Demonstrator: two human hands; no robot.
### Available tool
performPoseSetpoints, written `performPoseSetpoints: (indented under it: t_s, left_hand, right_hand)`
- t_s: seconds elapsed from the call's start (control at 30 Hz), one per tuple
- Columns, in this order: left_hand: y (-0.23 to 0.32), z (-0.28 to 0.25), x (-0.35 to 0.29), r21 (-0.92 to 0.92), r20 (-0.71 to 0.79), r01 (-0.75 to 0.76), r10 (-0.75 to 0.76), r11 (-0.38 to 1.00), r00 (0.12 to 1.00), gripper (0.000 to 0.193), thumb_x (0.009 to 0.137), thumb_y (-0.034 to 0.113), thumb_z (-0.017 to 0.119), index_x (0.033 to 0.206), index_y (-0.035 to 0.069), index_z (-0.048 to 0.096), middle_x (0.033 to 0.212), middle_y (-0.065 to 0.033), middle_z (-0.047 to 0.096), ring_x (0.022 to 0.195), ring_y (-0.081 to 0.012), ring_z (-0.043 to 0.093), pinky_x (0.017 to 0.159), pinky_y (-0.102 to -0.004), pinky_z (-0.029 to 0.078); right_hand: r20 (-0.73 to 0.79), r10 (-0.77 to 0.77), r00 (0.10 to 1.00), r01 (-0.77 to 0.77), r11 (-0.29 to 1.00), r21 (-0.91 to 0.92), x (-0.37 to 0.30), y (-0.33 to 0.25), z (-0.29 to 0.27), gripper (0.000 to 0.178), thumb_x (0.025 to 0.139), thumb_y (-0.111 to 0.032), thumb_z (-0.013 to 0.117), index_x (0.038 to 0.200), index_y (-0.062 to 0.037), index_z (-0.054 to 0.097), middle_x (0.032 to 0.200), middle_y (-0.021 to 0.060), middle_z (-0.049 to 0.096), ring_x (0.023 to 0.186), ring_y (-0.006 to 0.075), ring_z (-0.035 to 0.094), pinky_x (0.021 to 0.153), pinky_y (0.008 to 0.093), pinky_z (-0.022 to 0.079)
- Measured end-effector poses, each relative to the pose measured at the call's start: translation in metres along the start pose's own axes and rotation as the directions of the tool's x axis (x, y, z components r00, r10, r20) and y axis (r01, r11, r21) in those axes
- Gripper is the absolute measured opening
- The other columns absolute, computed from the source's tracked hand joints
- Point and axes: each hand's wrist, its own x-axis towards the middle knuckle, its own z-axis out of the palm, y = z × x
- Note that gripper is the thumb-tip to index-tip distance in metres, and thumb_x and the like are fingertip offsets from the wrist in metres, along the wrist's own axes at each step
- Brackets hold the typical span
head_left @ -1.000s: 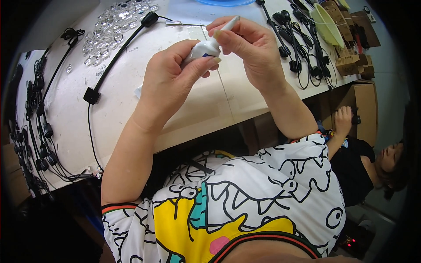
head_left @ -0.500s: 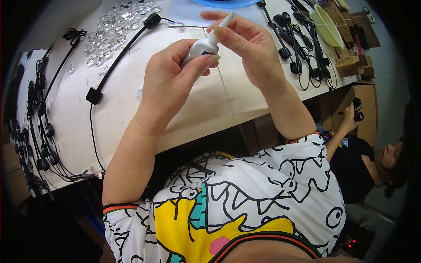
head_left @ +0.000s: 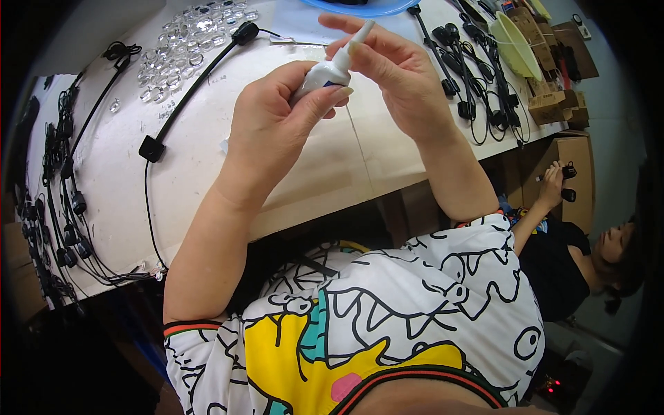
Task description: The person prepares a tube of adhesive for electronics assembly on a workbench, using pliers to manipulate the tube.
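Tabletop (head_left: 315, 187), one white bottle (head_left: 319, 77), two hands (head_left: 271, 124) (head_left: 407, 79)

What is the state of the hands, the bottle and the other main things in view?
White nozzle-tipped bottle: tilted, nozzle toward upper right; cap on or off, unclear
Left hand: closed around the bottle
Right hand: thumb and finger pinching the nozzle
Clear lens-like discs: loose, scattered
Black cord with square box: lying extended
Black cables at right: lying loosely looped
Blue basin: partly out of frame
Co-worker's hand: holding black items
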Motion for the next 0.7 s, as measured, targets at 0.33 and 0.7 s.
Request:
performPoseSetpoints:
  t_s: [0.33, 0.7]
  left_hand:
    - [-0.0033, 0.0046, 0.0025, 0.02, -0.071, -0.018, 0.02, 1.0, 0.997, 0.018, 0.082, 0.016, 0.06, 0.09, -0.001, 0.06, 0.072, -0.0035, 0.062, 0.064, -0.0075, 0.055, 0.06, -0.0199, 0.044]
    - [-0.0021, 0.0065, 0.0003, 0.028, -0.039, -0.005, 0.006, 1.0, 0.999, 0.019, 0.083, 0.015, 0.059, 0.093, -0.001, 0.06, 0.074, -0.0042, 0.063, 0.065, -0.008, 0.056, 0.062, -0.0201, 0.045]
  right_hand:
    - [-0.02, 0.064, 0.998, -0.062, 0.996, 0.058, 0.001, 0.0012, 0.001, 0.024, 0.081, -0.024, 0.064, 0.087, -0.001, 0.063, 0.113, 0.0098, 0.052, 0.101, 0.0124, 0.049, 0.087, 0.0264, 0.036]
    - [-0.038, 0.067, 0.997, -0.068, 0.997, -0.028, 0.0002, -0.0016, 0.0031, 0.025, 0.081, -0.025, 0.063, 0.087, -0.0008, 0.064, 0.103, 0.0095, 0.056, 0.098, 0.0113, 0.05, 0.084, 0.0267, 0.038]
